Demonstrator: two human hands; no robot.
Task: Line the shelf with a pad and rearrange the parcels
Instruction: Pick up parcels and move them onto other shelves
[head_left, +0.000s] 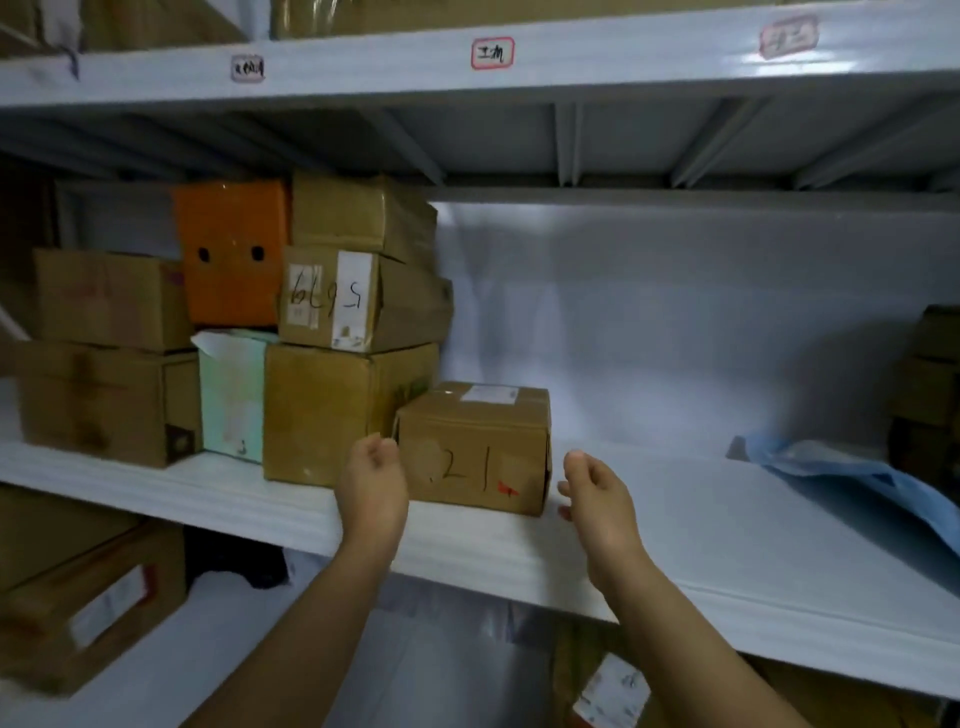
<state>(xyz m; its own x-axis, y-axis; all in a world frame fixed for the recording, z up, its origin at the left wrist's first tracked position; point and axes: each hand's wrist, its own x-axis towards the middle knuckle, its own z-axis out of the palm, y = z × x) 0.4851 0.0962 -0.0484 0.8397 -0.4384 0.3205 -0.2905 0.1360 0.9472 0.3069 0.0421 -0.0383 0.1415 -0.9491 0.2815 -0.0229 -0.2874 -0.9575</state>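
A small brown parcel marked "21" (472, 449) sits on the white pad (727, 525) that covers the middle shelf. My left hand (371, 486) is just in front of the parcel's left corner, fingers loosely curled, holding nothing. My right hand (597, 493) hovers by the parcel's right front corner, fingers apart, also holding nothing. To the left stands a stack of parcels: a large brown box (332, 413), a box marked "6695" (353, 299), an orange box (231, 254) and a pale green box (231, 395).
More brown boxes (109, 358) fill the shelf's far left. A blue sheet (857, 475) lies on the pad at the right, beside dark boxes (930, 384). The upper shelf beam (493, 57) carries labels. Parcels (88, 597) sit on the lower shelf.
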